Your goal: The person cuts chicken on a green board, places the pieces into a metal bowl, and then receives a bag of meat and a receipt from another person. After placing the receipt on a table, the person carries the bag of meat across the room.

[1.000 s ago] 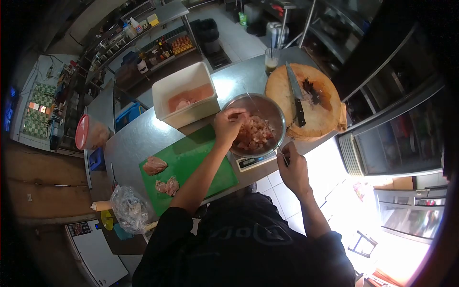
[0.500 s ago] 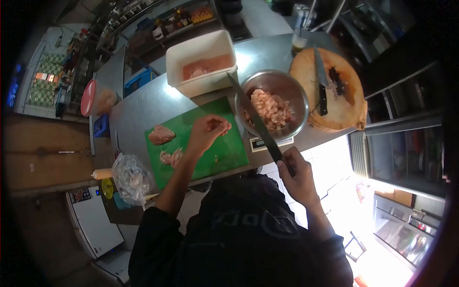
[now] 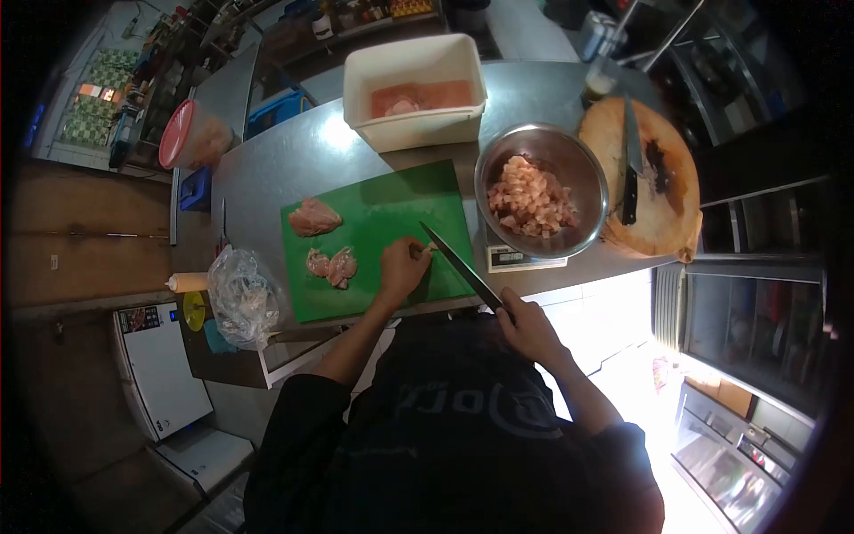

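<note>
My right hand (image 3: 531,329) grips the handle of a long kitchen knife (image 3: 464,270). Its blade points up and left, with the tip over the green cutting board (image 3: 384,214). Close to the tip, my left hand (image 3: 405,267) is closed, fingertips pinching a small pale scrap of meat (image 3: 431,248). Left of that hand, a raw chicken piece (image 3: 314,218) and an opened-out chicken piece (image 3: 340,267) lie on the board. A steel bowl (image 3: 594,165) with diced raw chicken (image 3: 531,198) rests on a digital scale (image 3: 525,259), right of the board.
Behind the board stands a white tub (image 3: 418,135) holding pinkish liquid and meat. A round wooden chopping block (image 3: 654,227) carries a second knife (image 3: 632,165) at right. A crumpled plastic bag (image 3: 242,303) and a squeeze bottle (image 3: 188,282) are at left.
The knife has swung from above the bowl's edge left to the board. My left hand has lowered toward the board's near side and now pinches the scrap beside the blade. The view has shifted.
</note>
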`<state>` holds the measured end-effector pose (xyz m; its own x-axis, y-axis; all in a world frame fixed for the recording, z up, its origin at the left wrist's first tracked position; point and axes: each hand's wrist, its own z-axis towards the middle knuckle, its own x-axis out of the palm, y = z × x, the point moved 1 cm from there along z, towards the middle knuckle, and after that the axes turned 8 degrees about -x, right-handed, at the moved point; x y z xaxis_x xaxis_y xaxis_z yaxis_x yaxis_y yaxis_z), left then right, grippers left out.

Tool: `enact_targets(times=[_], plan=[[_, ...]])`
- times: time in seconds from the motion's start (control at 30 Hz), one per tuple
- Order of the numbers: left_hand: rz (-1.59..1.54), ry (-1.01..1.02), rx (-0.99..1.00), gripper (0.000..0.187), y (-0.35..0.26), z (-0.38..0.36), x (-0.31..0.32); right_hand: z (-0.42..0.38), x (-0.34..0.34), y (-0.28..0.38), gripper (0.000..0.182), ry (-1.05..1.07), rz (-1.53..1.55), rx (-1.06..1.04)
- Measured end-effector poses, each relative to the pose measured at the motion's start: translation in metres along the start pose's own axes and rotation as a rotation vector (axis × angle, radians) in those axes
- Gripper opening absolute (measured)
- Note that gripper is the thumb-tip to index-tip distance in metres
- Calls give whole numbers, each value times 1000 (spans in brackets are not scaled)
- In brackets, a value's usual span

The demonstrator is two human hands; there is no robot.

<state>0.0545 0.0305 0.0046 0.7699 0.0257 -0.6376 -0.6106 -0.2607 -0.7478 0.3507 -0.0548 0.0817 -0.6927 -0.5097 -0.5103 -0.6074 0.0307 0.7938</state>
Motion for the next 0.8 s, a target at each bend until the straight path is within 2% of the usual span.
enact_targets(times=[0.13,0.2,0.33,0.43,0.5,0.6,0.7,0.77,0.8], plan=[[18,-6,-19,18,2,-1,3,1,5,0,27,6,-48,-19],[32,-20,-14,18,1,0,1,2,4,5,16,-1,-110,-72],[65,-3,25,19,-3,1,-1,11,18,-5,16,-48,-186,-109],[138,4,28,22,-2,7,-1,13,26,-16,19,-8,-229,-78],[211,2,36,23,0,13,-6,3,23,-27,31,61,-308,-84],[253,-34,36,24,9,18,-17,-14,7,-30,35,151,-332,27],[266,-59,53,22,14,17,-25,-26,1,-33,37,199,-363,29],[10,-25,98,20,7,9,-27,-28,-1,-27,37,202,-380,46],[13,-20,100,20,3,5,-25,-27,-1,-23,37,208,-400,60]])
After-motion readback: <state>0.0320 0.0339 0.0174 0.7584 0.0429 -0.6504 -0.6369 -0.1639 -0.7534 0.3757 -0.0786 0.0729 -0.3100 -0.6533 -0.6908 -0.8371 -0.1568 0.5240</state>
